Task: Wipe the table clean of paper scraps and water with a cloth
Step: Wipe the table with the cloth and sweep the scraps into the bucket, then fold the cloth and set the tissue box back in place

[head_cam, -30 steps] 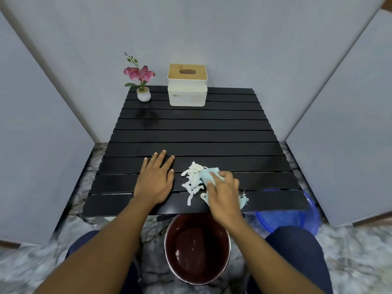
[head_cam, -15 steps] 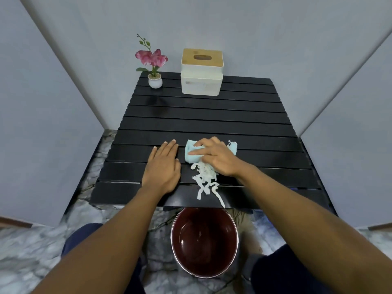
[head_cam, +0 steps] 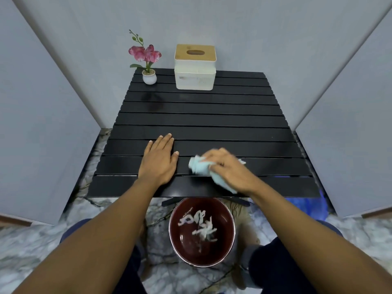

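A right hand (head_cam: pixel 228 167) is gripping a soft, bunched cloth (head_cam: pixel 200 166) on the slatted surface (head_cam: pixel 201 119); the left hand (head_cam: pixel 158 161) is lying flat, empty; the limp cloth likely handles best bunched.

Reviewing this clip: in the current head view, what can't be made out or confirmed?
- Table under the right hand and cloth: covered, so leftover scraps or water there cannot be ruled out.
- Right hand's grip on the cloth: motion-blurred.
- Tissue box front label: smeared, unreadable.
- Blue basin: mostly hidden by the table edge and right arm.
- Scraps in the red bucket: blurred, uncountable.
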